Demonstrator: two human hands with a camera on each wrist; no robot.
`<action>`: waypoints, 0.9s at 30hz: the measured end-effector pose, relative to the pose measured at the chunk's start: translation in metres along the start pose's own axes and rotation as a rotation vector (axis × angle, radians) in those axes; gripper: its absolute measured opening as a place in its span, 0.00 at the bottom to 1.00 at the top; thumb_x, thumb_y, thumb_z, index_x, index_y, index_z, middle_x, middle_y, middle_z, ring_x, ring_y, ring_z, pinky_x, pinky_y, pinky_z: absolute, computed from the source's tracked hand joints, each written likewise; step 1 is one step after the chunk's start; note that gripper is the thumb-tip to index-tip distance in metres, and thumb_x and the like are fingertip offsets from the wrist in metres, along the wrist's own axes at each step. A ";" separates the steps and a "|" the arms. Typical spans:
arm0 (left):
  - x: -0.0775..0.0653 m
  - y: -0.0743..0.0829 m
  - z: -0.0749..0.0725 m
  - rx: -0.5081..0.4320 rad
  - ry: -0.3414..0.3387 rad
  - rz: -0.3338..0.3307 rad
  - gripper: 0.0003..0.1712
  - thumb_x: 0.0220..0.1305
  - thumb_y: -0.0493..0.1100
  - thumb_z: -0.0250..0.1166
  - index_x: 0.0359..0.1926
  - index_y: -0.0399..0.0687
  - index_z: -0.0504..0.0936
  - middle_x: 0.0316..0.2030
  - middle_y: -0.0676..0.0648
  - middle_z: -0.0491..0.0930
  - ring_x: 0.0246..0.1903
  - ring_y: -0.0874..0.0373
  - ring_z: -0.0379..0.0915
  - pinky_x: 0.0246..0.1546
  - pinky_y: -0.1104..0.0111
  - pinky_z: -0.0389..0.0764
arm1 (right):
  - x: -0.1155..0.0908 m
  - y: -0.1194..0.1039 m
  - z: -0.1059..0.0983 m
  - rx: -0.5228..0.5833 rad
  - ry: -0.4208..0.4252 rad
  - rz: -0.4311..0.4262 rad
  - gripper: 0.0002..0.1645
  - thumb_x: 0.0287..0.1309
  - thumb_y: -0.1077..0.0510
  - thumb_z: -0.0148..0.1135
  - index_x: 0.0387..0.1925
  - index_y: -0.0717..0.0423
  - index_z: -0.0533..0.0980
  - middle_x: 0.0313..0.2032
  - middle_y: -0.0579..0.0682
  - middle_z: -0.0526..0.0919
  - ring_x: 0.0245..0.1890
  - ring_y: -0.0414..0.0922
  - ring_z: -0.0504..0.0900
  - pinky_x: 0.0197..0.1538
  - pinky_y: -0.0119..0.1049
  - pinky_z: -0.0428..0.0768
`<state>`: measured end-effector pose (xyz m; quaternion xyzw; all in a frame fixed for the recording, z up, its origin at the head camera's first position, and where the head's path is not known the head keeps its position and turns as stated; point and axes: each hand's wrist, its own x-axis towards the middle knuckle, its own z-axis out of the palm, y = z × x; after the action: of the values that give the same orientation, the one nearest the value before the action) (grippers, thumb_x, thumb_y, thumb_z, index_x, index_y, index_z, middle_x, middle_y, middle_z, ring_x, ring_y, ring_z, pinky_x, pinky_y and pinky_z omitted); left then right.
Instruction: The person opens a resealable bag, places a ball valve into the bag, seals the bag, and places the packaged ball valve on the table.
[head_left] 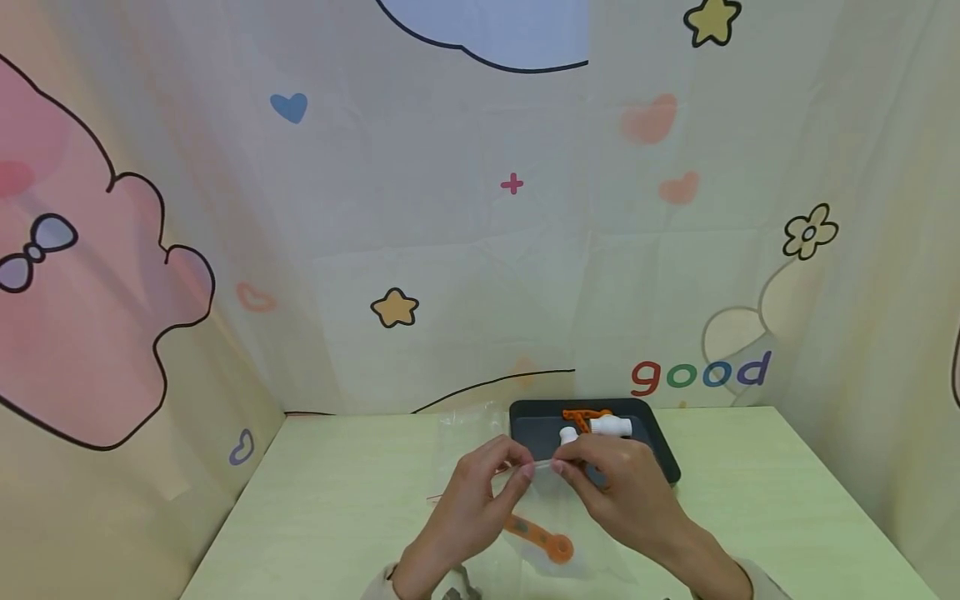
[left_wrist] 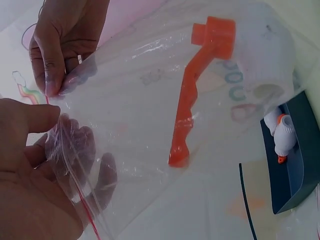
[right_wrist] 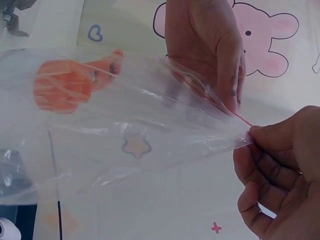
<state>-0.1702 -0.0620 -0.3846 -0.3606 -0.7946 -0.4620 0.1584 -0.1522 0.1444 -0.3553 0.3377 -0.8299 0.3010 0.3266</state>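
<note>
A clear zip-lock bag [left_wrist: 135,150] with a red line along its mouth hangs between both hands. My left hand [head_left: 480,492] pinches one part of the mouth between thumb and fingers, some of which show through the film in the left wrist view. Close beside it, my right hand [head_left: 622,492] pinches the other end of the mouth with thumb and forefinger. Inside the bag lies an orange wavy-handled piece with a round head [left_wrist: 185,110]. A white ribbed cylinder [left_wrist: 262,55] is next to that head in the left wrist view.
Behind the hands stands a dark tray [head_left: 667,454] holding white ribbed pieces [head_left: 611,426] and an orange piece [head_left: 581,416]. Another clear bag [head_left: 465,429] lies left of the tray on the pale table [head_left: 315,492]. A small grey object [head_left: 459,583] is at the near edge.
</note>
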 end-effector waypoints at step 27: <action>-0.005 -0.004 -0.006 0.012 0.014 -0.061 0.05 0.69 0.50 0.61 0.42 0.58 0.79 0.37 0.61 0.79 0.38 0.69 0.74 0.41 0.72 0.79 | 0.001 -0.002 -0.005 -0.003 0.008 0.014 0.12 0.46 0.67 0.74 0.31 0.49 0.83 0.29 0.36 0.85 0.28 0.28 0.77 0.34 0.16 0.73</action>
<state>-0.1701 -0.0704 -0.3864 -0.3319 -0.8069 -0.4644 0.1522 -0.1497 0.1464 -0.3511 0.3302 -0.8314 0.3035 0.3281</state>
